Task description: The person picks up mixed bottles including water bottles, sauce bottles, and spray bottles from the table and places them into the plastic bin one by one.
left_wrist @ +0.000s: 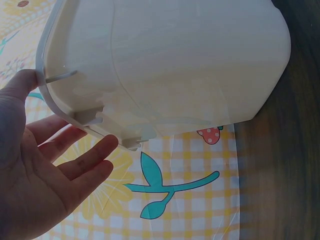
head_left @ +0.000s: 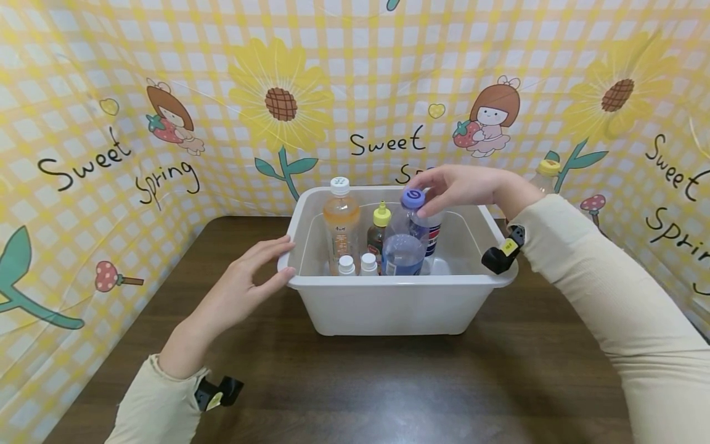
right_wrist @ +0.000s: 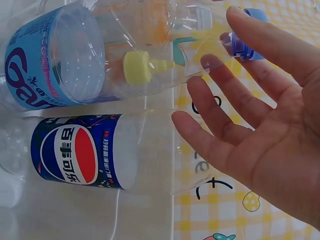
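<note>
A white plastic tub stands on the table with bottles inside. My right hand holds a clear bottle with a purple-blue cap by its neck; thumb and index finger lie on either side of it, while the other fingers reach out loosely. Just beside it is a Pepsi bottle, partly hidden in the head view. Left of these stand an orange drink bottle, a yellow-capped squeeze bottle and two small white-capped bottles. My left hand rests on the tub's left rim, fingers extended.
Behind my right wrist, outside the tub, shows a yellow-capped clear bottle. The dark wooden table extends in front. A yellow checked cloth hangs behind and along both sides.
</note>
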{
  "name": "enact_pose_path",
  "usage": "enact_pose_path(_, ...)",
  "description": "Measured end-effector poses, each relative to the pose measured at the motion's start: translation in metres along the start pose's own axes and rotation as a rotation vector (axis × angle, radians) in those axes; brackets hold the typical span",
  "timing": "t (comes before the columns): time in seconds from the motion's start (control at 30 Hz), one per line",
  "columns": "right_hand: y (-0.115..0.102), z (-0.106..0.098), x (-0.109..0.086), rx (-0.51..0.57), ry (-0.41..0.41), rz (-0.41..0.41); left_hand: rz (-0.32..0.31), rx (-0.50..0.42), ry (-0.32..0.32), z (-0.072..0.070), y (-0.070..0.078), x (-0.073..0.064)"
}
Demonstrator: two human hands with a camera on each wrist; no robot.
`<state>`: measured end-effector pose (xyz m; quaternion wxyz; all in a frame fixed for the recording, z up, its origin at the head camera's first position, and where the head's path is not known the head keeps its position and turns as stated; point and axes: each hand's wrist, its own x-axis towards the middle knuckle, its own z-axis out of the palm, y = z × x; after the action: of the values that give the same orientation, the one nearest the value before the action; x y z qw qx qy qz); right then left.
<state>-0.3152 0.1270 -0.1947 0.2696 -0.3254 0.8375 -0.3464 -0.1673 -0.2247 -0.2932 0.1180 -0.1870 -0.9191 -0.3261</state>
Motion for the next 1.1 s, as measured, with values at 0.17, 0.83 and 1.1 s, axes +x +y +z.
enact_pose_path(0.17, 0.0026, 0.0014, 0.0032, -0.013, -0.023, 0.000, -0.003, 0.000, -0.002, -0.0001, 0.0005, -0.0003)
enact_pose_path(0.83, 0.0037, 0.0071, 0.0070, -0.072, -0.055, 0.024, 0.001, 0.000, -0.001, -0.0001, 0.0003, -0.0006)
enact_pose_path(1.1, 0.0027, 0.0079, 0.0095, -0.080, -0.072, 0.023, 0.000, 0.001, -0.003, -0.0001, 0.0008, -0.0002)
